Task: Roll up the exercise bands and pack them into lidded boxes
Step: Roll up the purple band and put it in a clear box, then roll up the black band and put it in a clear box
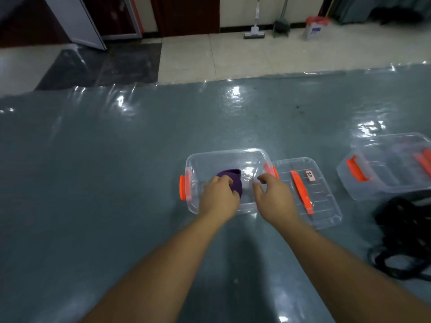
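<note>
Holding one purple band (229, 180) — two boxes (227, 159), seemingly.

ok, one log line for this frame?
left hand: holds purple band in open box | right hand: over box, fingers loosely curled, empty | lid: off, right of box | second box: lidded

Glossy grey-green floor (116, 171) under open box (227, 157), lid (326, 206), closed box (384, 183), black bands (405, 234).
</note>
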`<state>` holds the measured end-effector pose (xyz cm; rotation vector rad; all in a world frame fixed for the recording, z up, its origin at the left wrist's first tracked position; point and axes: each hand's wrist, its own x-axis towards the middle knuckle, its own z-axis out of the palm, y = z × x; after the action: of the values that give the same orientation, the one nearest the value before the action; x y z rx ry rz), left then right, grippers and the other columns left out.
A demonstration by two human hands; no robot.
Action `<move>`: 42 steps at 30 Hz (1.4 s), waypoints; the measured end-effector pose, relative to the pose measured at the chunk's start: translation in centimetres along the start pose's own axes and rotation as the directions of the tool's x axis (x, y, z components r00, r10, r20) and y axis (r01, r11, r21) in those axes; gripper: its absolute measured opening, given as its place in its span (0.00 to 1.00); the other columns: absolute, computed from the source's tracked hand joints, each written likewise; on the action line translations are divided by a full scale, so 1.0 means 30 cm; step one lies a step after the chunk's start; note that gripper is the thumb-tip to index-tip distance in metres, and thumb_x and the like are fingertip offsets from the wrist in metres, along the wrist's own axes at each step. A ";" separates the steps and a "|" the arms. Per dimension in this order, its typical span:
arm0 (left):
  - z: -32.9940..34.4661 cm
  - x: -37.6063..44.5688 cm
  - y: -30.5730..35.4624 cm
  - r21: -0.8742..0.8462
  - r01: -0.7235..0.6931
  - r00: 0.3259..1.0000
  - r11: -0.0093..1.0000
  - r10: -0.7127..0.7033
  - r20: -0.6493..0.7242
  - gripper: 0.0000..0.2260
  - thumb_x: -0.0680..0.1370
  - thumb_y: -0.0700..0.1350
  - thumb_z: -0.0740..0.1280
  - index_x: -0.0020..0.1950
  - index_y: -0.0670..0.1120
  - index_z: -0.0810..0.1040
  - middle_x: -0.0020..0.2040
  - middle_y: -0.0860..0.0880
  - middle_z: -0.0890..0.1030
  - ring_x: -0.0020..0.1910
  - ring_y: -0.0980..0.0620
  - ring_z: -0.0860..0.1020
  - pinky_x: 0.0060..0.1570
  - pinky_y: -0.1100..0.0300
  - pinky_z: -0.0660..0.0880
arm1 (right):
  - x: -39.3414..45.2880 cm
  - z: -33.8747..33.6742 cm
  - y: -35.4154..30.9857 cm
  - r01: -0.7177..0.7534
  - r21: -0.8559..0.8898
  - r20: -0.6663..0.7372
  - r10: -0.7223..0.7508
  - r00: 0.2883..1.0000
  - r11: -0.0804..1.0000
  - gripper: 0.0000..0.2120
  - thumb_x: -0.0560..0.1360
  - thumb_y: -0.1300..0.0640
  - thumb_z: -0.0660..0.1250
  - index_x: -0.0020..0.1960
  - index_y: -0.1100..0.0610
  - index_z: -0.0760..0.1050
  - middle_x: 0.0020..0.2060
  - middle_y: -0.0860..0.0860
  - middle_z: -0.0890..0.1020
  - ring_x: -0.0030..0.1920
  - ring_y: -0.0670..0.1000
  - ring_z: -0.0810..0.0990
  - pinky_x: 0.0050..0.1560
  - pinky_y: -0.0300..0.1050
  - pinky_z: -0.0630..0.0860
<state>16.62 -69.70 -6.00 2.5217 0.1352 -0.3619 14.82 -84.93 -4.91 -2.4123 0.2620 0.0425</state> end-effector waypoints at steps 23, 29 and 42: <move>0.716 -0.608 0.711 0.227 -0.291 0.905 0.929 0.190 0.381 0.21 0.80 0.46 0.64 0.73 0.50 0.74 0.73 0.47 0.73 0.73 0.46 0.72 0.70 0.54 0.69 | -0.634 -0.720 1.017 -0.484 0.192 -0.068 0.504 0.861 0.854 0.17 0.81 0.53 0.67 0.68 0.58 0.76 0.62 0.55 0.82 0.63 0.58 0.80 0.60 0.48 0.74; 0.889 -0.686 0.938 0.255 -0.415 0.826 0.873 0.244 0.508 0.20 0.78 0.48 0.63 0.70 0.50 0.76 0.69 0.48 0.76 0.66 0.46 0.77 0.66 0.52 0.74 | -0.760 -0.895 1.240 -0.557 0.312 -0.113 0.612 0.783 0.770 0.18 0.81 0.52 0.65 0.70 0.53 0.75 0.61 0.52 0.81 0.58 0.54 0.80 0.59 0.51 0.79; 1.114 -0.484 1.293 0.186 -0.528 0.776 0.828 0.383 0.501 0.16 0.81 0.49 0.64 0.69 0.50 0.75 0.65 0.49 0.74 0.56 0.47 0.77 0.50 0.57 0.71 | -0.553 -1.059 1.470 -0.594 0.257 -0.093 0.631 0.770 0.763 0.15 0.81 0.51 0.66 0.66 0.52 0.76 0.57 0.48 0.82 0.55 0.52 0.81 0.58 0.48 0.77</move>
<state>1.90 -120.82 -7.56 2.5845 -0.7777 -0.7920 -11.51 -135.21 -7.84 -2.0157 1.0865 0.0951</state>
